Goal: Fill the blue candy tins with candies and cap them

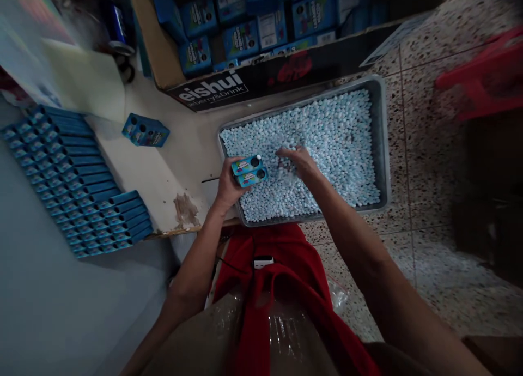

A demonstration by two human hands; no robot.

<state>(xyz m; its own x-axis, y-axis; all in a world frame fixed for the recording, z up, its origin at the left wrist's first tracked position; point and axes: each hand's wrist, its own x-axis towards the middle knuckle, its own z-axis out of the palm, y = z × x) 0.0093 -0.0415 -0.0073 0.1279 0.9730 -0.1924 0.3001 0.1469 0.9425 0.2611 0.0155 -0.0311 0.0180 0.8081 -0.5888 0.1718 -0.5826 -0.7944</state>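
Note:
Two small blue candy boxes (250,171), pressed side by side, are in my left hand (227,185) over the left edge of a grey metal tray (383,141). Their printed faces look up, and each shows a dark round opening at its right end. One white candy sits by the upper opening. Pale blue and white candies (335,147) fill the tray in a thick layer. To the right of the boxes, my right hand (300,161) reaches into them with its fingers curled around some candies; the fingertips are partly hidden.
Behind the tray stands a cardboard carton (245,87) holding many blue boxes. Several rows of stacked blue boxes (77,185) line the table's left side. A pair of boxes (145,131) lies on the table (192,141). A can (116,27) stands farther back; a red stool (478,76) is at right.

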